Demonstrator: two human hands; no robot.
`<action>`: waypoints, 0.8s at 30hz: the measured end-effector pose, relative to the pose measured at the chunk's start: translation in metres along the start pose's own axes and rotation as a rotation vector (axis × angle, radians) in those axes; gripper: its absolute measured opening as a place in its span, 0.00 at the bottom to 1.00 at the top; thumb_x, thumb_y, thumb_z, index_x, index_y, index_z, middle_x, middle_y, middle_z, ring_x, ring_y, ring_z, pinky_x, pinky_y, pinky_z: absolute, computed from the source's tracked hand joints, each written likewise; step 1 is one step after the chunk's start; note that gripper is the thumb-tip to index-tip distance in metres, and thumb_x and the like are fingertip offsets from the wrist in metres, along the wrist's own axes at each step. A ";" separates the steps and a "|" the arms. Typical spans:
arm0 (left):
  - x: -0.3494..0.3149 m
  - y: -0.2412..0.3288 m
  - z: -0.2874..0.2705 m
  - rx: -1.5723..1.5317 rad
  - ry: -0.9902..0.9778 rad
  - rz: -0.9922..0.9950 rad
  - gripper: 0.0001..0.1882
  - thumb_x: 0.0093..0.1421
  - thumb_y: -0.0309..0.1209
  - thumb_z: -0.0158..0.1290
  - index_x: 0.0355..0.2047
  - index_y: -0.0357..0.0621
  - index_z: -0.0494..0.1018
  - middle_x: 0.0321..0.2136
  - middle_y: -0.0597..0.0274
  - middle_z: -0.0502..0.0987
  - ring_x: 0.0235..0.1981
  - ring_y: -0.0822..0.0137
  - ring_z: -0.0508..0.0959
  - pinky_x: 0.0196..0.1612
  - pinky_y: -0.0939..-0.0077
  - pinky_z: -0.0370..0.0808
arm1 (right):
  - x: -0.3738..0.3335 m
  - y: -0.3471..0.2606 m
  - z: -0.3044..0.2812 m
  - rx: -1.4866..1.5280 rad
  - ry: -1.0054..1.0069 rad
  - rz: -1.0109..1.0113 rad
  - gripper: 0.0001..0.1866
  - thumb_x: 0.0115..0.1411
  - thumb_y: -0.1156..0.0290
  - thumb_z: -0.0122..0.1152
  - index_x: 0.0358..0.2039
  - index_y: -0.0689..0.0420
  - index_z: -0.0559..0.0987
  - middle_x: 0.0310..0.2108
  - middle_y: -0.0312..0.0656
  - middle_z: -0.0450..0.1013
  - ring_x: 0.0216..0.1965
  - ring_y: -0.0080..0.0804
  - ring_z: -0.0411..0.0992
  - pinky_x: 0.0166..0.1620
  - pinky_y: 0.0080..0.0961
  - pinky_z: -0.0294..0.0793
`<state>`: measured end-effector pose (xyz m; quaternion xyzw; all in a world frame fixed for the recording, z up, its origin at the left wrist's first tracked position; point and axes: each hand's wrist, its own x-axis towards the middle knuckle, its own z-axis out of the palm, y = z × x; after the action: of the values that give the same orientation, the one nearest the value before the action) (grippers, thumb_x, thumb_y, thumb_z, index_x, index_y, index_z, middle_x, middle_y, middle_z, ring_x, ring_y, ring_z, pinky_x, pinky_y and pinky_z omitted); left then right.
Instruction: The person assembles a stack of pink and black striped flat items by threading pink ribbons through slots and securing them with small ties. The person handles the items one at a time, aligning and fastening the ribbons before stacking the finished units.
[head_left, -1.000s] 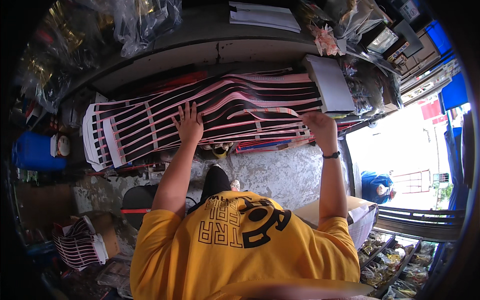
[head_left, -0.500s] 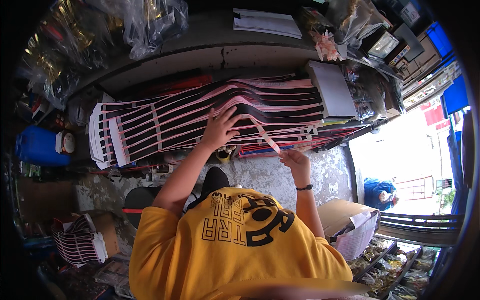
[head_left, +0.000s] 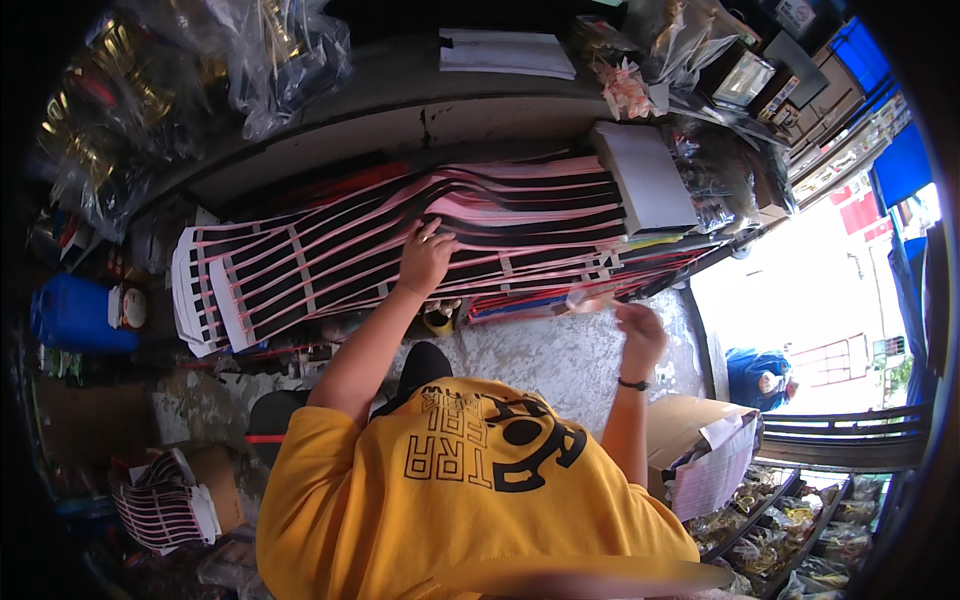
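Long black strips with pink edges (head_left: 350,247) lie in layered sheets before me, joined by pale cross bands and humped near the middle. On that hump rests my left hand (head_left: 428,262), its fingers apart and touching the strips. My right hand (head_left: 642,338) is off the near side of the sheets, its fingers pinched together. A pale narrow strip (head_left: 590,298), smeared by motion, shows just beyond those fingers; it appears to be held at its end.
A white box (head_left: 648,180) sits at the right end of the strips. Behind is a ledge with white papers (head_left: 507,54) and plastic-wrapped gold items (head_left: 150,90). A blue container (head_left: 82,314) stands left, an open carton (head_left: 705,450) right. More striped sheets (head_left: 165,505) lie lower left.
My right hand has moved right, pulling the pale strip away from the black strips. My left hand has shifted slightly left, its fingers drawn closer. The whole view has shifted a little.
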<state>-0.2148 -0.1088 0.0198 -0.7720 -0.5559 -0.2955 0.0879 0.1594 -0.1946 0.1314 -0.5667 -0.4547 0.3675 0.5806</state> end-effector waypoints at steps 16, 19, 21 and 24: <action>-0.077 0.041 -0.073 -0.042 -0.094 -0.256 0.30 0.57 0.31 0.56 0.61 0.55 0.65 0.66 0.51 0.57 0.67 0.42 0.55 0.62 0.27 0.47 | 0.320 -0.175 0.087 -0.892 -0.435 -0.851 0.14 0.50 0.61 0.70 0.34 0.56 0.84 0.43 0.46 0.77 0.46 0.46 0.74 0.51 0.39 0.71; -0.095 0.036 -0.089 0.000 -0.013 -0.363 0.26 0.57 0.31 0.55 0.58 0.52 0.69 0.65 0.48 0.59 0.66 0.40 0.57 0.61 0.27 0.50 | 0.381 -0.153 0.112 -0.994 -0.416 -0.704 0.16 0.51 0.54 0.66 0.33 0.53 0.85 0.46 0.43 0.76 0.51 0.44 0.72 0.55 0.43 0.68; -0.107 0.031 -0.101 0.056 -0.017 -0.458 0.24 0.58 0.31 0.55 0.57 0.52 0.69 0.65 0.49 0.59 0.66 0.40 0.57 0.61 0.27 0.50 | 0.400 -0.138 0.127 -1.073 -0.334 -0.575 0.17 0.52 0.51 0.64 0.34 0.49 0.85 0.49 0.43 0.74 0.56 0.44 0.68 0.58 0.46 0.65; -0.124 0.023 -0.118 0.104 0.015 -0.556 0.22 0.59 0.30 0.54 0.55 0.51 0.70 0.66 0.50 0.59 0.66 0.40 0.57 0.62 0.29 0.49 | 0.396 -0.127 0.147 -1.294 -0.064 -0.389 0.09 0.56 0.54 0.63 0.37 0.34 0.86 0.55 0.39 0.69 0.55 0.47 0.69 0.58 0.45 0.67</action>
<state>-0.2620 -0.2725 0.0514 -0.5820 -0.7600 -0.2852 0.0470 0.1343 0.2146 0.2931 -0.6969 -0.6939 -0.0732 0.1661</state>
